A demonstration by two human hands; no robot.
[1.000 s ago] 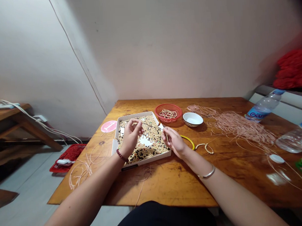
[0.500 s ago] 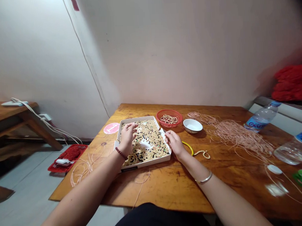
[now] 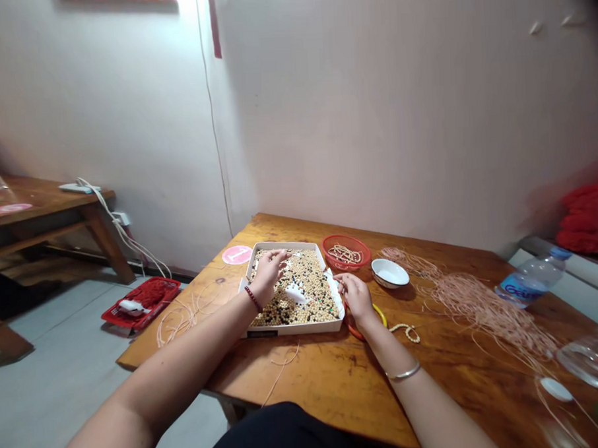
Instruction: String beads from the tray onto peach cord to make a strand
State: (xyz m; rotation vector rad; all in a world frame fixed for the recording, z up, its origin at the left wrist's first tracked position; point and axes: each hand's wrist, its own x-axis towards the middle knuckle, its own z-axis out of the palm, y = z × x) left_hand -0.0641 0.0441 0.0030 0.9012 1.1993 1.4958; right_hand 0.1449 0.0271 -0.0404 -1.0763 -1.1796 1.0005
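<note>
A shallow white cardboard box (image 3: 294, 329) stands on the wooden table, spread with small beads (image 3: 311, 266), mostly cream with some dark ones. Above its left half is my left hand (image 3: 270, 278), fingertips pinched together; anything between them is too small to make out. My right hand (image 3: 355, 295) is at the box's right edge, thumb and fingers closed in a pinch on something I cannot make out. Under my right wrist lie a yellow ring (image 3: 381, 315) and a red ring (image 3: 354, 332), partly hidden. A short string of cream beads (image 3: 407, 332) curls beside them.
Behind the box are a red basket (image 3: 346, 251) with beaded strands and a white bowl (image 3: 390, 273). Pink cord (image 3: 481, 308) spreads rightward near plastic bottles (image 3: 534, 280). A round pink card (image 3: 237, 255) and loose cord lie left. A red tray (image 3: 141, 303) sits lower left, beyond the table.
The camera view has turned left and up, so the table appears farther right and lower. Both hands stay by the box, still pinched. More of the red ring shows beneath my right wrist.
</note>
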